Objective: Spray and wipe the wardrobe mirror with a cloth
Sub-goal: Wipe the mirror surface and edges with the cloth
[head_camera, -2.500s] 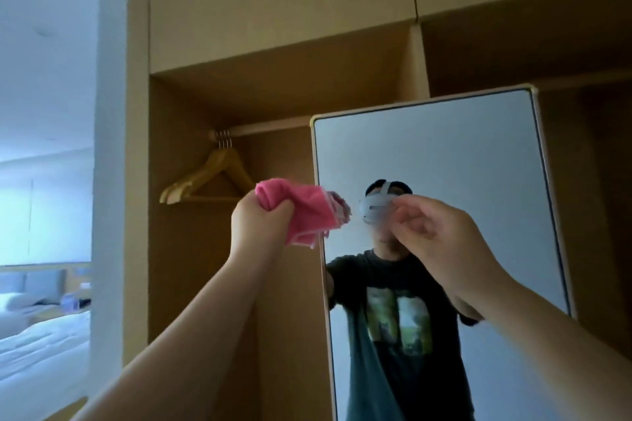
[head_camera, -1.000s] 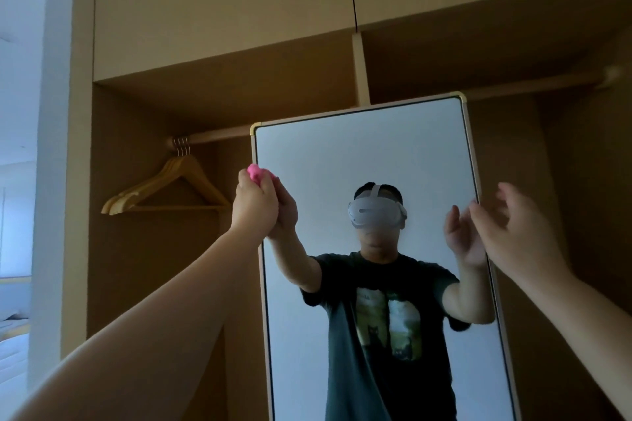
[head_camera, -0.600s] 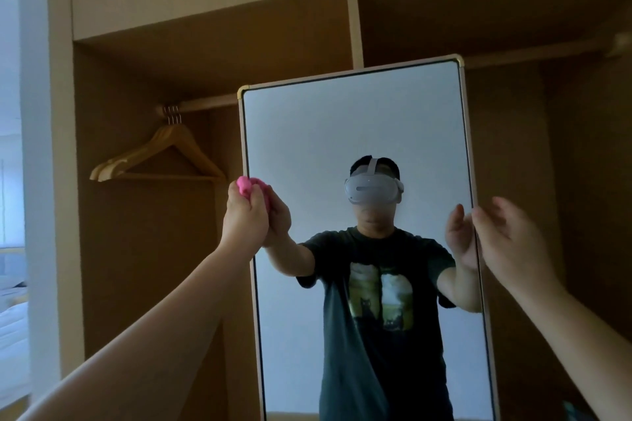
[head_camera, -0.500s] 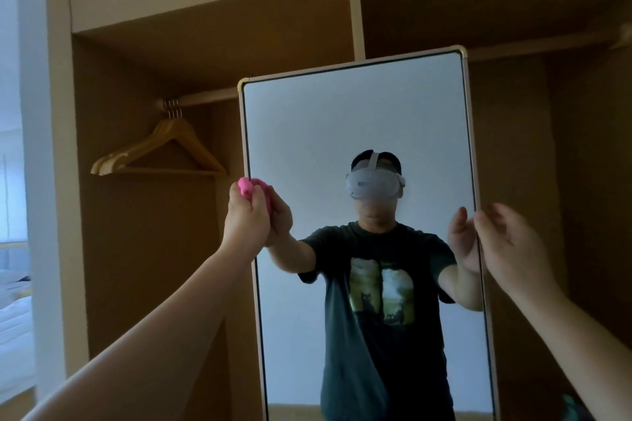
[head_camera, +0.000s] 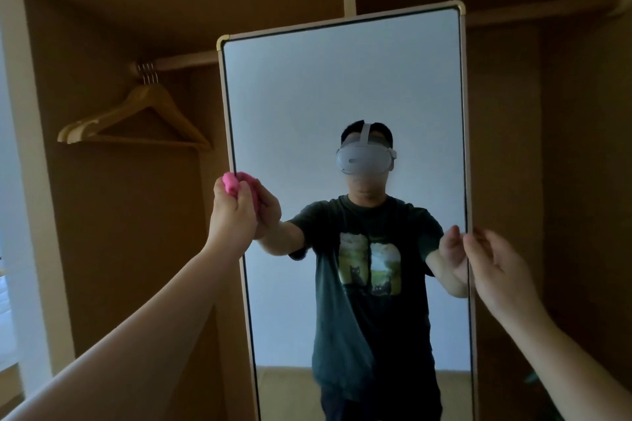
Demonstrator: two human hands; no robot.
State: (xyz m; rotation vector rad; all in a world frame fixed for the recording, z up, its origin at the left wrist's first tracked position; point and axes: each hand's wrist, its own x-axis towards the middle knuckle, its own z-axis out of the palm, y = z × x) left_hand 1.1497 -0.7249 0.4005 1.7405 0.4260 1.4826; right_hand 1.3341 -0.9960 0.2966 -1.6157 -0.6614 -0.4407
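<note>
Wardrobe rail (head_camera: 184, 61); wooden hangers (head_camera: 136, 121) hanging.

Cloth (head_camera: 232, 183): bright pink, plain, bunched in left hand (head_camera: 233, 215)
Mirror (head_camera: 307, 85): glass reflecting pale grey-white wall; thin black inner line; frame light beige-pink with brass-gold corner caps
Wardrobe (head_camera: 130, 215): warm brown wood, plain; lighter cream-tan divider and upper panel
Hangers (head_camera: 135, 120): light honey wood, silver metal hooks
Rail (head_camera: 184, 61): pale wood tone
Reflected T-shirt (head_camera: 369, 311): dark green-black, print of two yellow-green panels with small black cat shapes
Reflected headset (head_camera: 364, 159): white-grey
</note>
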